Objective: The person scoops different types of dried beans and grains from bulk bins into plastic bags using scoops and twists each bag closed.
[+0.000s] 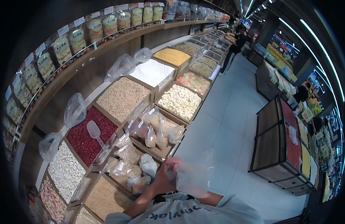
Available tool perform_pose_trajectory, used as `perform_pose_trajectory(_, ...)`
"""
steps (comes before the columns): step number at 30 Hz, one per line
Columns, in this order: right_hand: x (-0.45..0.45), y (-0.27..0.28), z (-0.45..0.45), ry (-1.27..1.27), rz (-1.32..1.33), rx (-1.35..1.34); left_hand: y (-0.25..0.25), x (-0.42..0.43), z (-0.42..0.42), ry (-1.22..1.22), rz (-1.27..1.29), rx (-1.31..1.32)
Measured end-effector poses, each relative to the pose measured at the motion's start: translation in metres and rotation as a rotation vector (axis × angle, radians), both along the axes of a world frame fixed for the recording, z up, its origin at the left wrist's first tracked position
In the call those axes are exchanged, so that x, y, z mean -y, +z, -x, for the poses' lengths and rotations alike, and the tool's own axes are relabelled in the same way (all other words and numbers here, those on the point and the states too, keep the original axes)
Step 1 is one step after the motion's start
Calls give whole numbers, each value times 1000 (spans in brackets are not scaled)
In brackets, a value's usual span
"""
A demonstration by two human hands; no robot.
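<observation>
A grocery shop with bulk-grain bins (123, 99) and packaged goods (77, 39).

Hands (166, 176) at a clear plastic bag (195, 179)

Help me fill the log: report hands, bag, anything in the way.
Left hand at clear plastic bag, finger grip blurred. Right hand behind it, mostly hidden. Bag's contents unclear; bins alongside, nothing seen blocking.

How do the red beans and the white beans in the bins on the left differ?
The red beans are dark red, while the white beans are pale. Each red bean looks smaller than each white one. A clear scoop lies on the red beans; none shows on the white beans. Both are loose in open bins, side by side.
</observation>
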State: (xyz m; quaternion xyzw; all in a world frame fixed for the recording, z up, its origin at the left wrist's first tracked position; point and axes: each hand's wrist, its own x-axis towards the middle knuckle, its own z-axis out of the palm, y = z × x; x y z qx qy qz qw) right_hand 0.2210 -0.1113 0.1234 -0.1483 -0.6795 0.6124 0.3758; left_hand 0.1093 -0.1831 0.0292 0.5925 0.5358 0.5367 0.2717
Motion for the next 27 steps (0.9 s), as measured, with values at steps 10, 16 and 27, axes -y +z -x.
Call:
perform_pose_trajectory(10,-39,8,15,208,-854,529,-36,11,-10,-222,303,266)
perform_pose_trajectory(16,-66,12,8,535,-490,716,-24,-4,-39,-231,366,328)
perform_pose_trajectory(27,-74,-18,-52,344,-29,631,-44,-17,-20,-18,257,294)
